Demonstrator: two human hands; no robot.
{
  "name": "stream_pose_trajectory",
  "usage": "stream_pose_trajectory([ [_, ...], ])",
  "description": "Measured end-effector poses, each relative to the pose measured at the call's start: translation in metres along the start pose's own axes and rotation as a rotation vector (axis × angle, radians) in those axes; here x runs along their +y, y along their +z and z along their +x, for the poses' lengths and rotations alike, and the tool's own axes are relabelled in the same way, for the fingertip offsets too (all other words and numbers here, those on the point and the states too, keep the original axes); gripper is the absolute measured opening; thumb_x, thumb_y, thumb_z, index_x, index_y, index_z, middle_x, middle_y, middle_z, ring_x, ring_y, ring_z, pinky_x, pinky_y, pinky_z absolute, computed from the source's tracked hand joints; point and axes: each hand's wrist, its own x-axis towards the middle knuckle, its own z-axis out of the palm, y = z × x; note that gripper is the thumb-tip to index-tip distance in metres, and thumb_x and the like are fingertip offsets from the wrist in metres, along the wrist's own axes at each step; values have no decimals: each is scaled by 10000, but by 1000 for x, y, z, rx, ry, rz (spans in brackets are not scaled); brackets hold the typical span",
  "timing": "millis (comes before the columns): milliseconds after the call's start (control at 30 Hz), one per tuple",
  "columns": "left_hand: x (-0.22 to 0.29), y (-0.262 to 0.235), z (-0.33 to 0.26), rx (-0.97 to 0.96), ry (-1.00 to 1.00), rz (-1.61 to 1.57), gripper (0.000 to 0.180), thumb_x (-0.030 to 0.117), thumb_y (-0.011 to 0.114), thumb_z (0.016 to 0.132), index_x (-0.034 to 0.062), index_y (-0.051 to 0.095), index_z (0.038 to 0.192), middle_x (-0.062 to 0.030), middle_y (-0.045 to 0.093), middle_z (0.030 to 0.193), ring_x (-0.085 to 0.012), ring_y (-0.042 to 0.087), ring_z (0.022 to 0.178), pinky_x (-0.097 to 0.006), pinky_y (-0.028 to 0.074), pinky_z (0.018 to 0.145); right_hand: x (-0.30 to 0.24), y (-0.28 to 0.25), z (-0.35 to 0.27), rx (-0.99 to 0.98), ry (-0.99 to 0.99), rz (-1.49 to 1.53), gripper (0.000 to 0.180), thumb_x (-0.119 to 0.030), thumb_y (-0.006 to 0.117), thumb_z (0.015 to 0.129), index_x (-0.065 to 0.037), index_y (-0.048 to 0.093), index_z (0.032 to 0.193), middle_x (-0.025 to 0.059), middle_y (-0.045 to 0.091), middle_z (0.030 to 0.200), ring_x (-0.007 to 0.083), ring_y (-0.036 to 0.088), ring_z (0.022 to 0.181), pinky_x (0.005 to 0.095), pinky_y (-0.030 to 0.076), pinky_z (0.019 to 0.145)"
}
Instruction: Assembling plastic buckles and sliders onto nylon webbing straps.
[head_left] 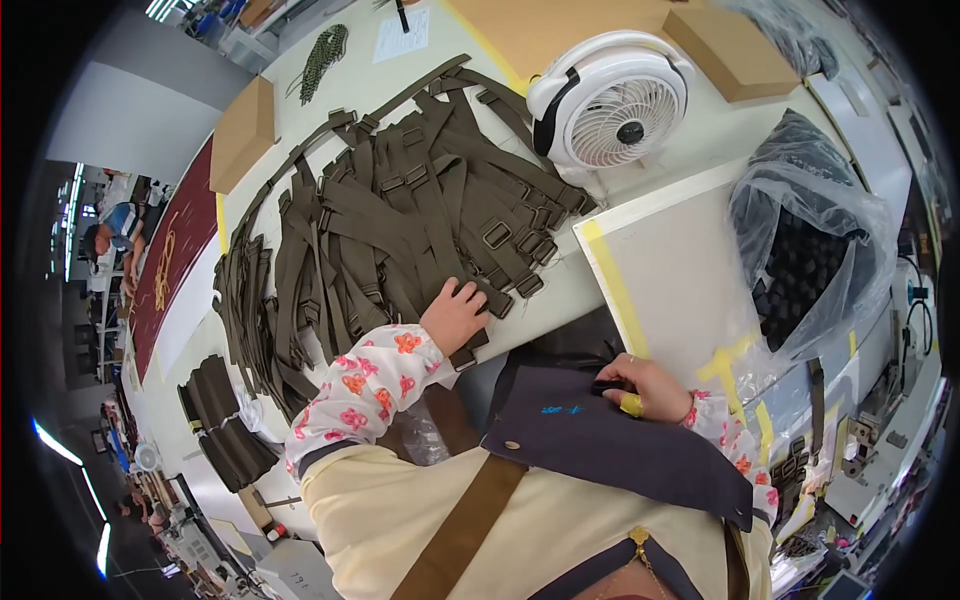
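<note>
A pile of dark olive webbing straps (400, 205) with buckles is spread over the white table in front of me. My left hand (455, 318) is at the pile's near right edge, its fingers curled over a strap end beside a buckle; the thumb is mostly hidden. My right hand (648, 388), with yellow tape round a finger, is closed on a small black piece (606, 387). It is over the upper edge of a dark navy cloth pouch (600, 430) worn at my front on a brown strap (462, 530). The kind of black piece is unclear.
A white fan (615, 110) stands behind the pile. At right, a clear plastic bag (815, 240) of black pieces lies by a taped white board (665, 270). A bundle of olive webbing (228, 425) lies left. Cardboard boxes (243, 135) stand farther back.
</note>
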Motion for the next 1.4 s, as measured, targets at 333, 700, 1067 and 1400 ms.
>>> stream_pose_trajectory([
  [333,-18,-88,74,384,-9,-788,225,-36,523,737,69,517,936,-102,568,827,-306,539,745,-365,407,786,-2,-18,3,459,138,831,211,-90,594,820,-4,526,999,32,589,892,100,541,786,220,437,698],
  [700,27,-91,128,553,364,-625,315,135,713,609,107,541,871,-21,562,874,-195,586,701,-292,467,551,-14,-19,25,484,86,1319,166,-130,540,863,-26,522,992,67,573,956,195,596,882,302,503,779],
  [1067,35,-94,118,693,397,-572,249,172,728,634,85,560,795,-34,570,858,-169,519,577,-269,419,473,-22,-10,19,543,133,1375,186,-194,586,842,-52,509,934,58,568,877,217,621,793,298,501,703],
  [1400,47,-98,116,586,530,-700,223,108,726,622,73,560,767,-33,571,794,-170,517,559,-279,420,459,-25,-3,7,359,179,1201,241,-220,608,828,-14,504,900,126,611,784,176,629,655,245,511,562],
])
